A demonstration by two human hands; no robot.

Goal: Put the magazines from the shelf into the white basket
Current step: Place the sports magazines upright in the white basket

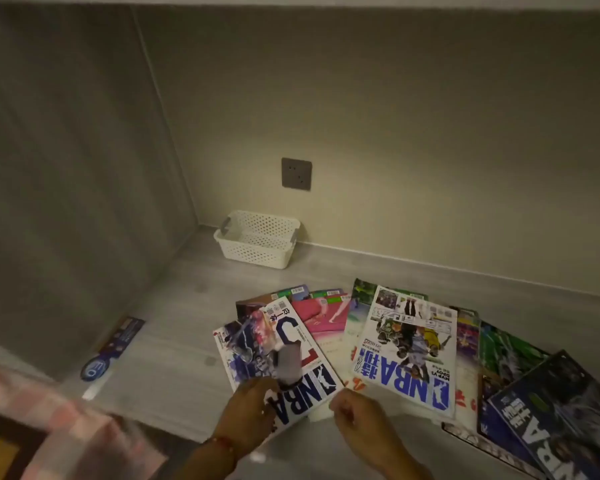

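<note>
A white perforated basket [257,240] stands against the back wall with nothing visible in it. Several magazines lie fanned out on the grey shelf surface [187,306]. The nearest is an NBA magazine with a large red "J" [302,344], its near end raised a little. My left hand [246,414] grips its near edge, with a blurred finger on the cover. My right hand [357,414] has its fingers curled at the same magazine's near right corner. To the right lie a second NBA magazine [409,348], a pink one [321,315] and dark blue ones [555,407].
A dark wall socket [296,173] sits above the basket. A blue printed strip [113,346] lies flat at the left, beside the side panel [66,202]. A pink checked cloth [49,427], blurred, fills the bottom left corner.
</note>
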